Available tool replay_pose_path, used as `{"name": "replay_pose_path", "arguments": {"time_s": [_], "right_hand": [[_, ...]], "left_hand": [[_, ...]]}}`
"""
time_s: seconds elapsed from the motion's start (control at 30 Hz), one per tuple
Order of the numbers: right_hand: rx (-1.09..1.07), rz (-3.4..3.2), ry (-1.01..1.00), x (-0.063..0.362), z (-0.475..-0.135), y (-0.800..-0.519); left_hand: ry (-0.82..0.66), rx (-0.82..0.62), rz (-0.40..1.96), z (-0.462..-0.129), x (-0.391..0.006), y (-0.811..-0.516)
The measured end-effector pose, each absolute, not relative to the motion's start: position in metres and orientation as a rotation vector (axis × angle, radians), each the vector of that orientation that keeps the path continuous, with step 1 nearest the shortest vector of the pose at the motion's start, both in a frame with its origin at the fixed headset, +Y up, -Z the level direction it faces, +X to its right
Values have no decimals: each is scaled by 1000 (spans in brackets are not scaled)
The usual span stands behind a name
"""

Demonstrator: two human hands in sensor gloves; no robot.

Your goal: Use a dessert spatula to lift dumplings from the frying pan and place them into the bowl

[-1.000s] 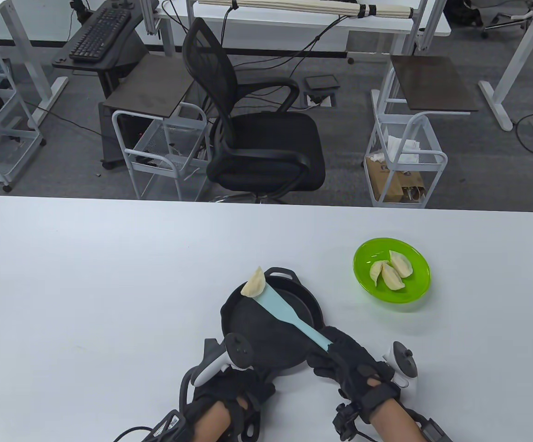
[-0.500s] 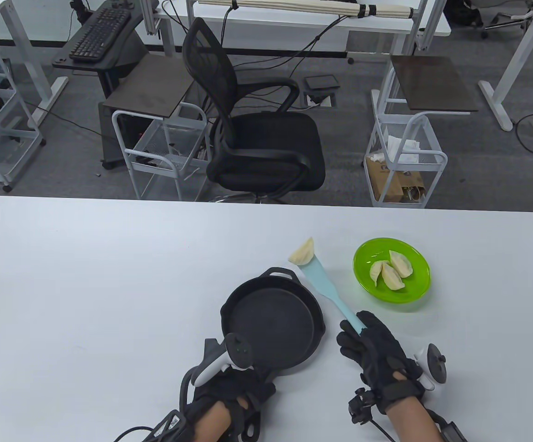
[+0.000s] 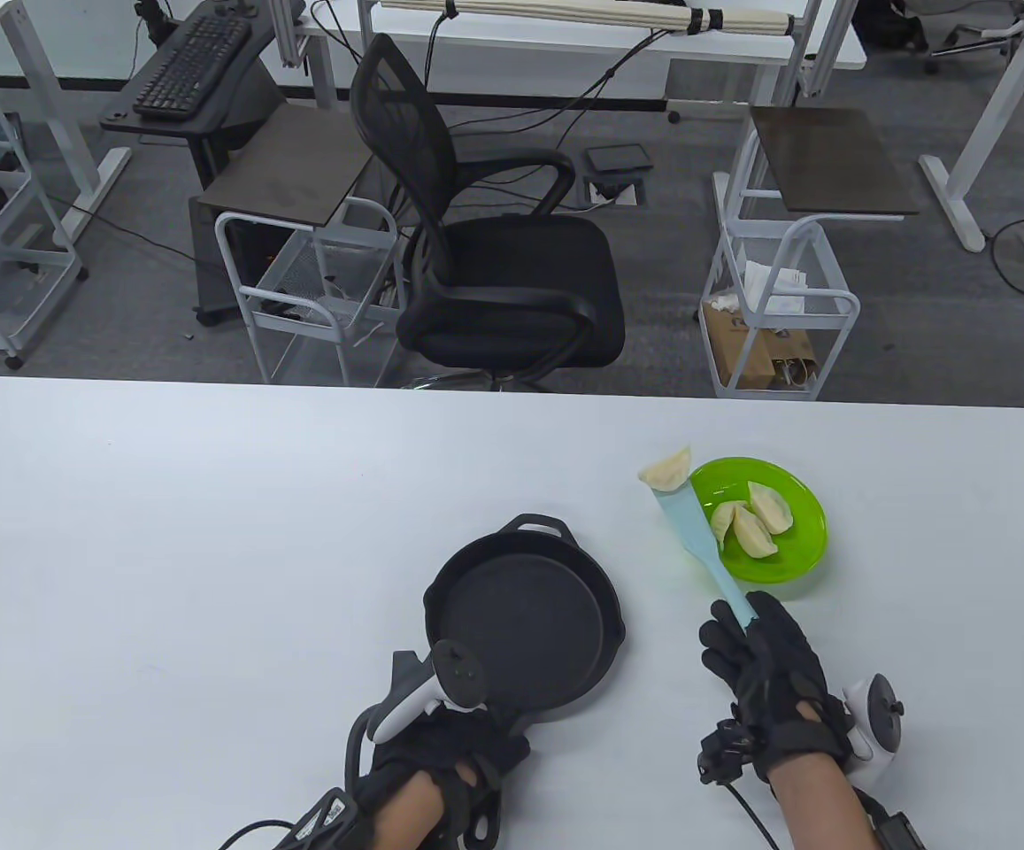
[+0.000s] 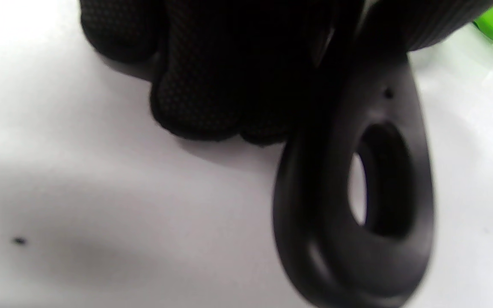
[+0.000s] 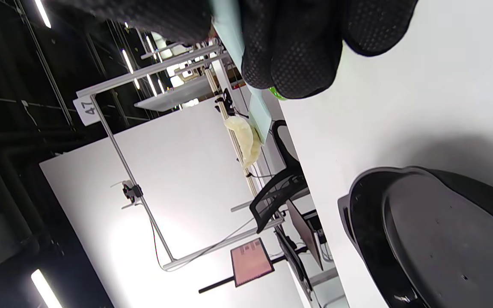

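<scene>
White table (image 3: 211, 531), office chairs behind. Right hand (image 3: 764, 677) grips dessert spatula (image 3: 697, 540), last dumpling (image 3: 666, 467) riding tip at bowl (image 3: 808, 553) rim. Three dumplings in bowl. Frying pan (image 3: 525, 624) empty, left hand (image 3: 441, 753) clasping handle. Only drop-off left.

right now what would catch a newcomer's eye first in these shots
The bright green bowl, right of centre, holding three dumplings. At its left rim, a pale dumpling rides the tip of a light blue spatula held by the right hand. Left of it sits the empty black frying pan.
</scene>
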State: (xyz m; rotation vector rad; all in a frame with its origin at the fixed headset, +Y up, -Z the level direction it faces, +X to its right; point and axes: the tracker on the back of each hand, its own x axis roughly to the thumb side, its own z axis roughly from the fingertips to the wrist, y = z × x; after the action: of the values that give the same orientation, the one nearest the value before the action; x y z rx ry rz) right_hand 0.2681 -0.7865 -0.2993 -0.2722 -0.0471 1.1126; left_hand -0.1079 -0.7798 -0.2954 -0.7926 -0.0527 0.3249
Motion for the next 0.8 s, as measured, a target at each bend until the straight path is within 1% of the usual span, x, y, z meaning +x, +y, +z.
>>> {"name": "replay_pose_path", "arguments": {"time_s": [0.43,0.8], "right_hand": [[-381,1099,-128,285,-296,-791],[-406,1208,-172,292,-297,-792]], "left_hand": [[-53,-793,325,-295,-108,-780],[-53,-793,325,-295,-108,-780]]}}
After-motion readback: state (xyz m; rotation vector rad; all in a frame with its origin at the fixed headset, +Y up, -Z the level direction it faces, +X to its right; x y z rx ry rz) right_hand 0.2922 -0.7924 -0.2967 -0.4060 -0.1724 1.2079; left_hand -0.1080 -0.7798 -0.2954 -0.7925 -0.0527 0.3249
